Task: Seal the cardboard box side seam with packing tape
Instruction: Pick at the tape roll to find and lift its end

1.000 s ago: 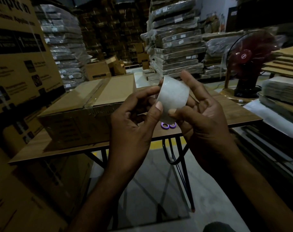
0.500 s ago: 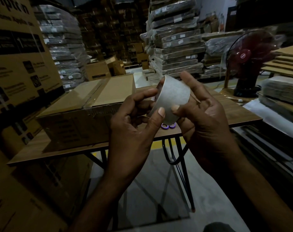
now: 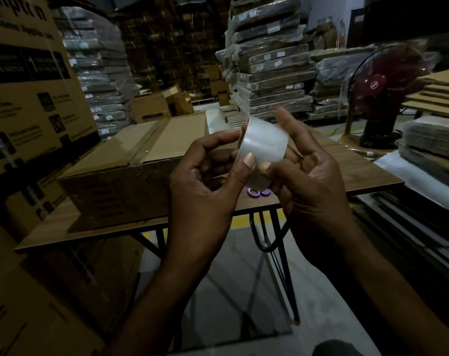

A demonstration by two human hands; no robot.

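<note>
A roll of clear packing tape (image 3: 265, 145) is held in front of me, above the near edge of the wooden table (image 3: 346, 163). My right hand (image 3: 310, 186) grips the roll from the right, thumb on its outer face. My left hand (image 3: 205, 181) holds it from the left, its thumb tip pressing the tape surface beside the right thumb. The flat cardboard box (image 3: 131, 170) lies on the table to the left, with a strip of clear tape along its top seam. Its dark front side faces me.
Purple scissor handles (image 3: 258, 193) show on the table just under the roll. A red fan (image 3: 380, 98) stands at the back right. Large printed cartons (image 3: 30, 98) rise on the left. Wrapped stacks of flat cardboard (image 3: 269, 68) fill the background, and more stacks lie right.
The roll has turned a little in my hands and both thumbs have slid along its outer face. The box and table have not moved.
</note>
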